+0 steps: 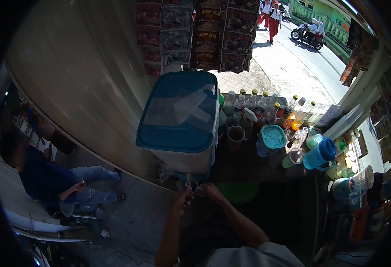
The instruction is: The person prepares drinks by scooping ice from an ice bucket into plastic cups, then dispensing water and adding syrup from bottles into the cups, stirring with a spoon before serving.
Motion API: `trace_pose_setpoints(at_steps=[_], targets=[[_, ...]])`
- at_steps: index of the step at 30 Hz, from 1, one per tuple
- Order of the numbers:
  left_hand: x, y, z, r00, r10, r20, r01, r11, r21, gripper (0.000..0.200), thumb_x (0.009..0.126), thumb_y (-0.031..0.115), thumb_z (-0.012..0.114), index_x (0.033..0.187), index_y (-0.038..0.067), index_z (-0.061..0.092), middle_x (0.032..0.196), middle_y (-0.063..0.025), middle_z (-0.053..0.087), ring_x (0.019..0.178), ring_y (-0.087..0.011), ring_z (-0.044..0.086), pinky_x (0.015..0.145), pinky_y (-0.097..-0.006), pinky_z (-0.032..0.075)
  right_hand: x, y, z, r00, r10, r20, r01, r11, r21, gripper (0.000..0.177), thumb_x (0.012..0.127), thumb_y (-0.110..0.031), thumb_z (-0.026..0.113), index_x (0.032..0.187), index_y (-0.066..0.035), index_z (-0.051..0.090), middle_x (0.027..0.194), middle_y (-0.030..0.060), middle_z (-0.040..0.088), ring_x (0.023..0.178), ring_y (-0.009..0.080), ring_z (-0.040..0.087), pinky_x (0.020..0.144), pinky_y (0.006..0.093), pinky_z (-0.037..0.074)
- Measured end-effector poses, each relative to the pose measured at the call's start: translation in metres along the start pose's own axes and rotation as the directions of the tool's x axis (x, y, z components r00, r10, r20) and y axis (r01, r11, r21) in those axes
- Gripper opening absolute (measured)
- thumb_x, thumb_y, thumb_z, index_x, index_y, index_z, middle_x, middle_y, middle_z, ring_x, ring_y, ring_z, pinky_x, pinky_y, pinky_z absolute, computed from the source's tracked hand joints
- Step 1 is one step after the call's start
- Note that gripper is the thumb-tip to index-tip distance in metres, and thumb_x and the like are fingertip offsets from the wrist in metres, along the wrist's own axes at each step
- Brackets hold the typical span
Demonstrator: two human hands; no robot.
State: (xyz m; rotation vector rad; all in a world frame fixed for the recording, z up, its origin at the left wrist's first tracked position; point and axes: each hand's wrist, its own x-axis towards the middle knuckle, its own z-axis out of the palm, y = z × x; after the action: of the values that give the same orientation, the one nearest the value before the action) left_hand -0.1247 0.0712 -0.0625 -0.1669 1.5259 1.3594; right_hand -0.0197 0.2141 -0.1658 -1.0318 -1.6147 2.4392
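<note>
From the head view you look down on a street stall: a dark counter (249, 167) in the middle of the frame, a sunlit road (293, 66) at the upper right, and a pale wall (79, 75) across the upper left. Strips of drink sachets (206, 35) hang at the top centre.

Your two hands meet at the lower centre, just below the front edge of a large cooler box (177, 120) with a blue lid. Between them, and slightly above, sits a small round piece (189, 182), pale and cup-like; it is too dim to tell what it is. It lies straight up-frame from your fingertips, against the base of the box, and shows no clear long axis.

Your left hand (182, 198) is the nearer one, its fingers bunched narrow and touching the piece. Your right hand (212, 191) lies just beside it on the right, fingers curled. You cannot tell whether either hand truly grips.

The box lid is on, so its contents are hidden. To the right stand a row of capped bottles (249, 104), some with clear liquid and some with orange. Below them are a brown cup (235, 135), a pitcher topped by a teal strainer (273, 135), and a blue jug (320, 153). A person in blue (48, 178) sits at the left edge.
</note>
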Motion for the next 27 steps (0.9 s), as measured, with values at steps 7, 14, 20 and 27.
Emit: trace_pose_setpoints(at_steps=[7,14,20,27], targets=[[0.029,-0.025,-0.003,0.61,0.79,-0.062,-0.509,0.451,0.733,0.037,0.078,0.035,0.08,0.086,0.001,0.069,0.066,-0.0068,0.064,0.056,-0.0172,0.06,0.055,-0.0322,0.049,0.006,0.002,-0.011,0.999,-0.027,-0.035,0.022,0.992,-0.127,0.037,0.094,-0.028,0.052,0.107,0.004,0.065,0.095,0.0132,0.069,0.083,0.0201,0.067,0.077,0.0307,0.053],[0.028,-0.026,-0.001,0.617,0.785,-0.047,-0.511,0.445,0.735,0.035,0.078,0.032,0.078,0.079,-0.002,0.071,0.066,-0.0156,0.066,0.06,-0.0271,0.066,0.06,-0.0368,0.049,-0.002,-0.028,-0.012,0.996,-0.042,-0.081,0.007,0.919,-0.394,0.043,0.09,-0.034,0.058,0.101,0.006,0.068,0.09,0.0137,0.069,0.082,0.0206,0.067,0.074,0.034,0.053],[0.032,-0.027,-0.001,0.567,0.824,-0.006,-0.513,0.359,0.78,0.035,0.079,0.033,0.077,0.076,-0.001,0.071,0.064,-0.0177,0.064,0.058,-0.0312,0.064,0.055,-0.0394,0.046,-0.003,-0.036,-0.012,0.994,-0.054,-0.1,0.006,0.906,-0.424,0.045,0.088,-0.038,0.059,0.1,0.004,0.069,0.088,0.0153,0.069,0.082,0.023,0.067,0.073,0.0343,0.053],[0.039,-0.038,0.002,0.539,0.842,0.007,-0.548,0.344,0.762,0.037,0.085,0.031,0.071,0.07,-0.002,0.066,0.062,-0.0211,0.059,0.057,-0.0391,0.058,0.053,-0.0433,0.041,-0.001,-0.032,-0.012,0.992,-0.046,-0.117,-0.004,0.92,-0.392,0.045,0.086,-0.038,0.059,0.102,0.004,0.07,0.091,0.016,0.07,0.084,0.0238,0.068,0.075,0.0344,0.053]])
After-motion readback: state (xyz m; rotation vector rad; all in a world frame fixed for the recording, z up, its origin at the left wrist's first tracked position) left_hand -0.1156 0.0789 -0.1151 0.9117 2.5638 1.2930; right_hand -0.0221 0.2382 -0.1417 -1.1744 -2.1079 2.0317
